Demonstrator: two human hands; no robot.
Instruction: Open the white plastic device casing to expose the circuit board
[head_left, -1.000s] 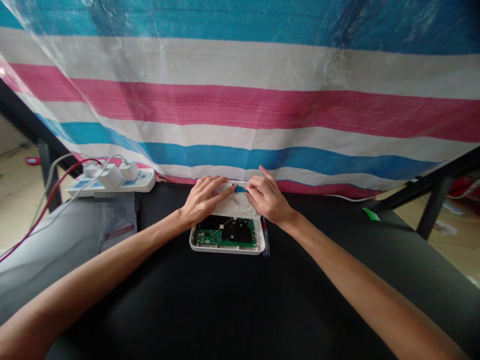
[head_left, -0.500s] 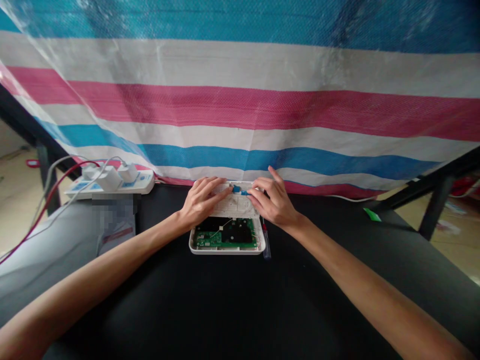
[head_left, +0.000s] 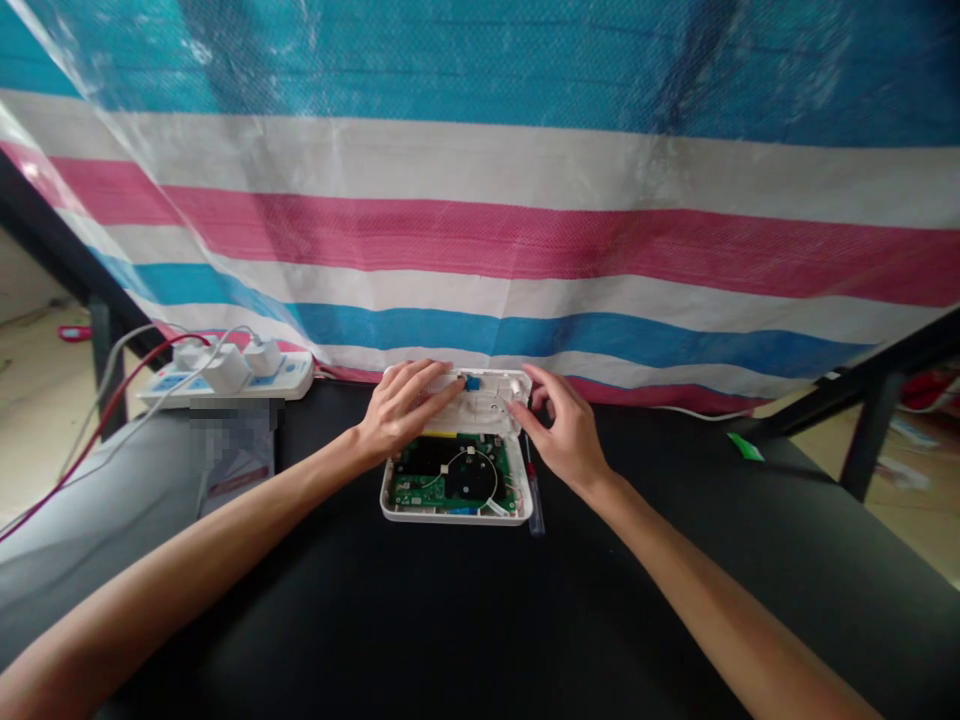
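Observation:
A white plastic housing [head_left: 385, 512] lies on the black table, with a green circuit board [head_left: 409, 490] and a looped thin white cable [head_left: 496, 478] inside. A white plastic panel [head_left: 487, 412] covers its far part and carries a blue connector [head_left: 472, 383]. My left hand [head_left: 405, 405] is closed over the panel's left side, fingertips near that connector. At the right corner, my right hand [head_left: 559, 425] has thumb and fingers around the panel's edge; its fingertips are partly hidden. Another blue piece [head_left: 461, 511] lies along the board's near edge.
A screwdriver [head_left: 536, 505] with a clear handle lies right of the housing. The power strip [head_left: 296, 378] with plugs and cables stands at the back left, near a plastic bag [head_left: 240, 450]. A green scrap [head_left: 745, 446] lies far right. Behind hangs a striped sheet [head_left: 480, 240].
My right hand has let go of a blue connector piece beside the other one and moved right to the panel's edge. A blue piece and more looped cable now show over the board.

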